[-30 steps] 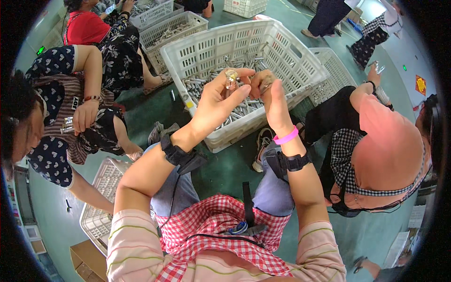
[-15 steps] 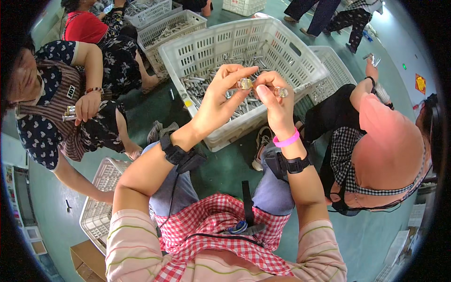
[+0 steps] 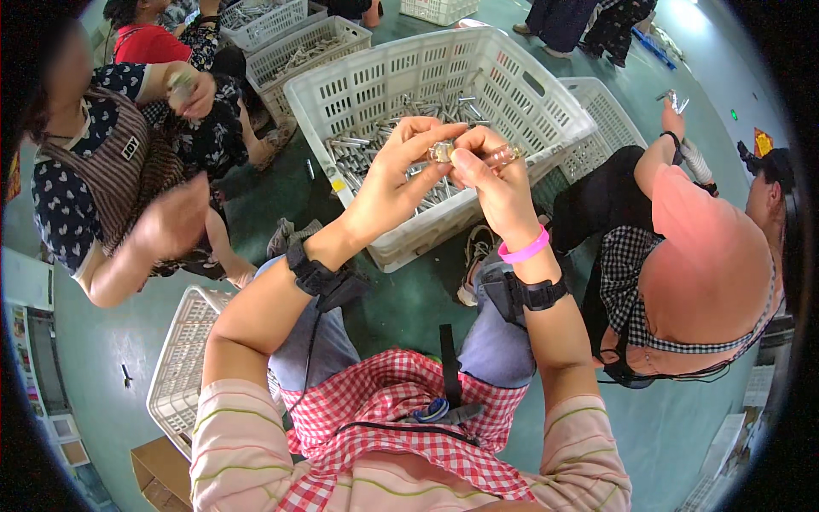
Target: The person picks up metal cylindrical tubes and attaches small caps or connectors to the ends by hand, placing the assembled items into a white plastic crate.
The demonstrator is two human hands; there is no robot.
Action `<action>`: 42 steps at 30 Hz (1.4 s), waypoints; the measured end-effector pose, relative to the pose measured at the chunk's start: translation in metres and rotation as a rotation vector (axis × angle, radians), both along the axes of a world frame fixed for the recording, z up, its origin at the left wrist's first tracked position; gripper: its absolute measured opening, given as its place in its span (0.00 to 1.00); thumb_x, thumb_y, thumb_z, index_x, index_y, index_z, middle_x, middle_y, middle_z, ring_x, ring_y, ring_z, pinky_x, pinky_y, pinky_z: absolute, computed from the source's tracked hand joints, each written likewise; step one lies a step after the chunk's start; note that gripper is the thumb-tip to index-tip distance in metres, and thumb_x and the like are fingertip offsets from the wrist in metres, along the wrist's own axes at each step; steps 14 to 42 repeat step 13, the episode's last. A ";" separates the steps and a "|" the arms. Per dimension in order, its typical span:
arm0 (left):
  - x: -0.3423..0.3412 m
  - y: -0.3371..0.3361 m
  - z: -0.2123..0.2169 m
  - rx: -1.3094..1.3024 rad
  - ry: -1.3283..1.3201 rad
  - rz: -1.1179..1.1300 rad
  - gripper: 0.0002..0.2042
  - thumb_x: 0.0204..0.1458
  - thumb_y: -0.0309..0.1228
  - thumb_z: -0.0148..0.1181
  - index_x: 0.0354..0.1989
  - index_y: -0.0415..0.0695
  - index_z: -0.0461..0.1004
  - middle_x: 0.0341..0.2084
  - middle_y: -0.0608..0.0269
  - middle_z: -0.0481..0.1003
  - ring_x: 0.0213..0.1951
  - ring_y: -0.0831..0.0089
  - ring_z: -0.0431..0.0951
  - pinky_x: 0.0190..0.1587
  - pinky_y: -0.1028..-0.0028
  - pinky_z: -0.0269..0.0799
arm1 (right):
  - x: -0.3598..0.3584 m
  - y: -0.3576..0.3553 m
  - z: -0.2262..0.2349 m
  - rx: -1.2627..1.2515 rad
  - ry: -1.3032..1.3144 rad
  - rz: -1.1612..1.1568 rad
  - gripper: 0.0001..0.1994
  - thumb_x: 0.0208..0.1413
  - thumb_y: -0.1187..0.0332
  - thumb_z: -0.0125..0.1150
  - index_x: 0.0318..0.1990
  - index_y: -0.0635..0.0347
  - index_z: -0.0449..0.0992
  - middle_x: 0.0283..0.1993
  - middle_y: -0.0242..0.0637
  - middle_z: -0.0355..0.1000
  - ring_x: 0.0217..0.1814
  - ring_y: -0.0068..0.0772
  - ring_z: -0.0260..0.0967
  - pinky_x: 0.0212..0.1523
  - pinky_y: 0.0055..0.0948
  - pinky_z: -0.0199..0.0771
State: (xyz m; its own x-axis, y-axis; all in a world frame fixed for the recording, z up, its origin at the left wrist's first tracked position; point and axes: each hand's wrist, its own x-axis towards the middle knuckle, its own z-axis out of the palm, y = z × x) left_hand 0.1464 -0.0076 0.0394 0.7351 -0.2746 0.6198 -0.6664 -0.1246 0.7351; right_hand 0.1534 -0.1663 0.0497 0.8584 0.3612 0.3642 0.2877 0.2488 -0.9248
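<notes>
Over the near side of a big white crate [image 3: 409, 235], my two hands are close together. Between thumb and forefinger, my left hand [image 3: 391, 175] pinches a small clear and gold-coloured piece [image 3: 441, 152]. My right hand [image 3: 499, 192] is closed round a small shiny, see-through cylinder [image 3: 504, 155], its thumb pressed near the piece in my left fingers. Whether the two pieces touch is hidden by my fingers. Many slim silvery metal tubes [image 3: 350, 154] lie loose in the crate below.
A co-worker [image 3: 111, 171] on the left has both hands raised. Another co-worker [image 3: 708, 264] sits at the right, holding silvery parts. More white crates stand behind [image 3: 307, 55], at right [image 3: 606, 111] and by my left side [image 3: 192, 341]. A cardboard box [image 3: 162, 469] sits lower left.
My right thumb and fingers have shifted left, closer to the piece in my left hand. The left co-worker's hands have lifted, one off the low crate.
</notes>
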 end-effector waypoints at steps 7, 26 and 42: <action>-0.002 -0.006 -0.001 -0.298 0.161 -0.137 0.18 0.48 0.23 0.53 0.50 0.39 0.65 0.43 0.63 0.63 0.43 0.77 0.63 0.44 0.79 0.60 | -0.005 0.000 0.007 0.045 0.002 -0.038 0.08 0.53 0.66 0.55 0.29 0.60 0.68 0.22 0.22 0.61 0.22 0.09 0.52 0.21 0.13 0.50; 0.001 0.006 -0.003 -0.357 0.217 -0.193 0.13 0.49 0.29 0.54 0.44 0.42 0.68 0.42 0.61 0.62 0.44 0.72 0.63 0.52 0.74 0.55 | -0.005 -0.001 0.005 -0.081 -0.247 -0.246 0.07 0.52 0.67 0.56 0.29 0.61 0.69 0.23 0.22 0.62 0.23 0.10 0.53 0.22 0.13 0.52; 0.001 0.006 -0.003 -0.357 0.217 -0.193 0.13 0.49 0.29 0.54 0.44 0.42 0.68 0.42 0.61 0.62 0.44 0.72 0.63 0.52 0.74 0.55 | -0.005 -0.001 0.005 -0.081 -0.247 -0.246 0.07 0.52 0.67 0.56 0.29 0.61 0.69 0.23 0.22 0.62 0.23 0.10 0.53 0.22 0.13 0.52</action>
